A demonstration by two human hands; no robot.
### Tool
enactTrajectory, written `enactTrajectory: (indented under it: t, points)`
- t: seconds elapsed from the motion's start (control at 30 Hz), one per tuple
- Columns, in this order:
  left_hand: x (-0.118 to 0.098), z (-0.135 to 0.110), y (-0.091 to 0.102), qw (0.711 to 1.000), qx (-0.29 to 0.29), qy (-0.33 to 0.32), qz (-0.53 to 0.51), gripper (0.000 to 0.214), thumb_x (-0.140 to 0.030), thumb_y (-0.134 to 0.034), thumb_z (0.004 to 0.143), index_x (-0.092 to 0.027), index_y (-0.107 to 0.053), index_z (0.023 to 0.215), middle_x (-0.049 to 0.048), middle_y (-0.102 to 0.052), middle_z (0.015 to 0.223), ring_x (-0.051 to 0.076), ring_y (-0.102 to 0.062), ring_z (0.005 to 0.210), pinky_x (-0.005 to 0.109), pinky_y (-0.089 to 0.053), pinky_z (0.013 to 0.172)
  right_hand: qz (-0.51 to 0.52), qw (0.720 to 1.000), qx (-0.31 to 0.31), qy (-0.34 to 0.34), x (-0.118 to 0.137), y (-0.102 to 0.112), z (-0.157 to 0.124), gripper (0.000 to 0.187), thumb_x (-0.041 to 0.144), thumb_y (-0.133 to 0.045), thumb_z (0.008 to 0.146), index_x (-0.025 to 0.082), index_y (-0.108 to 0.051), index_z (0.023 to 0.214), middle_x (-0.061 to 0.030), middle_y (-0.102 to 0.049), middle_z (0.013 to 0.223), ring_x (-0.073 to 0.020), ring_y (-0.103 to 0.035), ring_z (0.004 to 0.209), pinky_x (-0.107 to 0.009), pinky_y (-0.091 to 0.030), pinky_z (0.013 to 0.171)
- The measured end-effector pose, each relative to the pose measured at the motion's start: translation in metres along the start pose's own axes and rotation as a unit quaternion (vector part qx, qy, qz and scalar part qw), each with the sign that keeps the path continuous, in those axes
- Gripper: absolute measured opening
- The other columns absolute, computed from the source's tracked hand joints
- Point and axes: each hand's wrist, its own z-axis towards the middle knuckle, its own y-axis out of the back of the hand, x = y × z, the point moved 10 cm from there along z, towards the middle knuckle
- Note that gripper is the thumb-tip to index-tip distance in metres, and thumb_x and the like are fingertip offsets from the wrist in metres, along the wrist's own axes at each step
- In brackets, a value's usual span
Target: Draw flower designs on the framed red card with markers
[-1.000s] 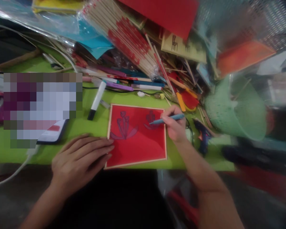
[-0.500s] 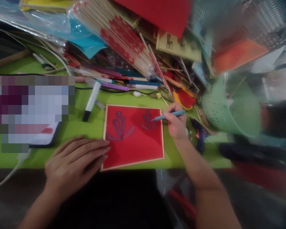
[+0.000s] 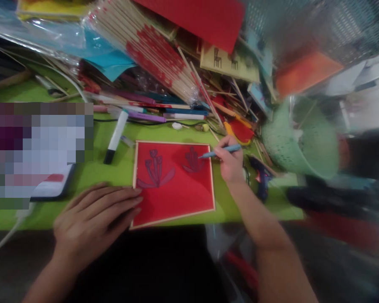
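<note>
A red card (image 3: 183,193) edged with thin wooden strips lies on the green table. It bears two dark flower drawings: a larger flower (image 3: 156,170) on the left and a smaller flower (image 3: 192,160) at the upper right. My right hand (image 3: 230,158) pinches a blue-grey pen (image 3: 222,151), its tip at the smaller flower. Stretched out flat, my left hand (image 3: 97,214) rests with its fingertips on the card's left edge and holds nothing.
A white marker with a black cap (image 3: 116,136) lies left of the card, near a phone (image 3: 52,185). Behind are pens, bundled sticks (image 3: 154,50) and orange-handled scissors (image 3: 240,130). Right stand a glue gun (image 3: 262,179) and a green basket (image 3: 303,139).
The whole view has shifted slightly, so things appear a little further left. The pen tip stays at the smaller flower, and both hands keep their places by the card.
</note>
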Motion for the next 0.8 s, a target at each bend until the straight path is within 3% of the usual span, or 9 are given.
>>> enactTrajectory:
  t: [0.17, 0.33, 0.5, 0.63, 0.8]
  points:
    - [0.001, -0.002, -0.001, 1.000, 0.009, 0.011, -0.003, 0.026, -0.025, -0.072, 0.097, -0.038, -0.072, 0.119, -0.0084, -0.083, 0.112, 0.021, -0.080, 0.093, 0.051, -0.063, 0.093, -0.009, 1.000, -0.011, 0.002, -0.002, 0.002, 0.000, 0.022, 0.034, -0.071, 0.083, 0.025, -0.054, 0.074, 0.0064, -0.043, 0.066, -0.0112, -0.046, 0.057, -0.028, -0.038, 0.057]
    - [-0.001, 0.000, 0.001, 1.000, 0.001, 0.000, -0.004, 0.024, -0.023, -0.073, 0.097, -0.034, -0.073, 0.117, -0.0057, -0.084, 0.111, 0.021, -0.080, 0.092, 0.049, -0.061, 0.092, 0.005, 1.000, -0.021, 0.003, -0.002, 0.005, 0.001, 0.022, 0.035, -0.073, 0.083, 0.025, -0.055, 0.075, 0.0061, -0.045, 0.068, -0.0113, -0.048, 0.058, -0.027, -0.039, 0.057]
    - [-0.006, 0.006, 0.004, 1.000, -0.010, -0.010, -0.017, 0.020, -0.023, -0.076, 0.094, -0.031, -0.074, 0.113, -0.0046, -0.084, 0.108, 0.020, -0.080, 0.091, 0.045, -0.060, 0.093, 0.044, 0.998, -0.049, 0.018, 0.009, 0.010, 0.000, 0.020, 0.034, -0.076, 0.082, 0.025, -0.059, 0.077, 0.0051, -0.050, 0.069, -0.0115, -0.047, 0.057, -0.028, -0.038, 0.054]
    - [-0.006, 0.006, 0.002, 1.000, -0.006, -0.002, -0.010, 0.019, -0.024, -0.075, 0.095, -0.030, -0.073, 0.112, -0.0042, -0.084, 0.108, 0.021, -0.080, 0.093, 0.045, -0.060, 0.093, 0.066, 0.996, -0.036, 0.037, 0.016, 0.010, 0.000, 0.011, 0.031, -0.076, 0.086, 0.025, -0.067, 0.084, 0.0057, -0.053, 0.067, -0.0120, -0.052, 0.060, -0.028, -0.041, 0.059]
    - [-0.003, 0.002, 0.000, 1.000, -0.004, 0.002, -0.016, 0.020, -0.025, -0.075, 0.094, -0.032, -0.073, 0.113, -0.0040, -0.083, 0.114, 0.021, -0.080, 0.098, 0.046, -0.059, 0.099, 0.035, 0.996, -0.054, 0.067, 0.022, 0.018, -0.001, 0.011, 0.034, -0.076, 0.091, 0.025, -0.070, 0.093, 0.0052, -0.058, 0.069, -0.0111, -0.051, 0.061, -0.026, -0.037, 0.057]
